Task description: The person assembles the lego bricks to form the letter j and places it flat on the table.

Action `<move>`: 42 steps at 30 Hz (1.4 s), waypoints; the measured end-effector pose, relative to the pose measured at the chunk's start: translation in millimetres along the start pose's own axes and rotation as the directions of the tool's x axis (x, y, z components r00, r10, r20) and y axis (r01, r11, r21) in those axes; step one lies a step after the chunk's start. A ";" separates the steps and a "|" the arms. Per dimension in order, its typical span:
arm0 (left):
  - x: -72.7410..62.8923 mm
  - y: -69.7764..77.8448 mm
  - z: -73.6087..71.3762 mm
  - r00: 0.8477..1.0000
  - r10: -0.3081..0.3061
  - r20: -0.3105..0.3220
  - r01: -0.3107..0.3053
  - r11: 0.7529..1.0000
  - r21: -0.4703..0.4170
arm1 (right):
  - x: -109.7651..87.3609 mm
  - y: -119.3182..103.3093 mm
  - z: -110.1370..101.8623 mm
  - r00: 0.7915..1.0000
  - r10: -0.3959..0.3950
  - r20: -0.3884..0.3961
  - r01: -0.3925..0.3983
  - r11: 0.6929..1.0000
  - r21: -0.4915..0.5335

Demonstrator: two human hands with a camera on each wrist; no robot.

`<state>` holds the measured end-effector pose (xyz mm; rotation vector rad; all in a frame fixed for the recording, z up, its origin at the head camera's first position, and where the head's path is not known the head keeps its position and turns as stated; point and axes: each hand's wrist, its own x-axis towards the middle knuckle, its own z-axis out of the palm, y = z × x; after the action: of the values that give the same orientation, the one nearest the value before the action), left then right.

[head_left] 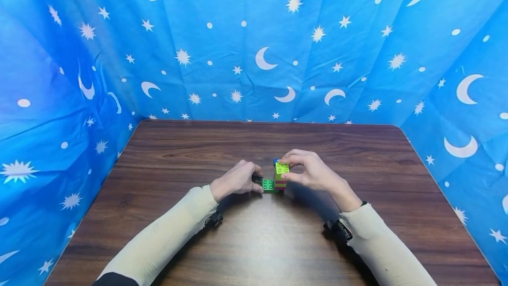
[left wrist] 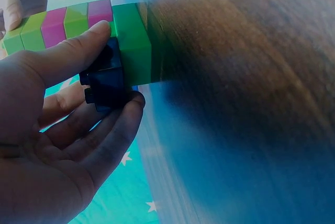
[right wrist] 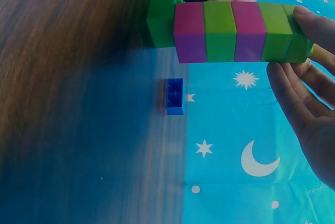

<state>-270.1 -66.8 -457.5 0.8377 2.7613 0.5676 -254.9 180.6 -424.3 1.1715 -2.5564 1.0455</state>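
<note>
A tower of pink and lime toy bricks point(right wrist: 220, 33) rises from one end of a longer green brick point(left wrist: 135, 51) low on the table. At the other end of the green brick is a black brick point(left wrist: 107, 85), which my left hand point(head_left: 237, 178) pinches between thumb and fingers. My right hand point(head_left: 315, 172) grips the lime brick point(head_left: 282, 168) at the top of the tower, thumb on one side and fingers on the other. Some green studs point(head_left: 267, 184) show between the black brick and the tower.
A separate blue brick point(right wrist: 175, 97) lies on the wooden table point(head_left: 254, 242) behind the tower, mostly hidden in the head view. Blue cloth point(head_left: 238, 39) with white moons and stars hangs around the back and sides.
</note>
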 end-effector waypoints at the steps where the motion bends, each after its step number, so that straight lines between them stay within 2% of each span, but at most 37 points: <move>1: -0.1 -0.5 -0.2 1.000 0.001 -0.005 -0.001 1.000 0.001 | 0.4 -0.1 0.1 1.000 -0.013 -0.005 0.013 1.000 -0.001; 7: -1.7 -3.3 0.0 0.999 0.006 -0.032 -0.006 1.000 0.010 | 2.0 -0.1 3.7 0.998 -0.064 -0.020 0.063 0.997 -0.042; 15: -4.1 -1.4 1.9 1.000 0.008 -0.017 -0.008 1.000 0.005 | -8.0 -0.3 11.0 0.997 -0.045 -0.069 0.041 0.997 -0.060; 22: -7.2 0.2 5.3 0.999 0.034 -0.039 -0.035 0.999 -0.014 | -14.8 2.8 15.6 0.989 -0.080 -0.121 0.075 0.996 -0.046; 29: -10.7 -1.1 13.1 0.993 0.081 -0.081 -0.081 0.997 -0.002 | -16.2 6.6 18.7 0.985 -0.087 -0.149 0.093 0.995 0.036; 34: -11.0 -1.7 13.3 0.991 0.089 -0.097 -0.091 0.996 -0.010 | -14.1 9.3 19.9 0.982 -0.081 -0.170 0.094 0.993 0.068; 42: -13.0 -1.7 17.0 0.987 0.100 -0.124 -0.103 0.994 -0.021 | -12.4 11.6 19.3 0.984 -0.018 -0.178 0.041 0.991 0.124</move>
<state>-255.3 -70.4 -472.6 0.9726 2.8262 0.6961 -251.7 181.0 -449.8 1.0878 -2.3609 1.2611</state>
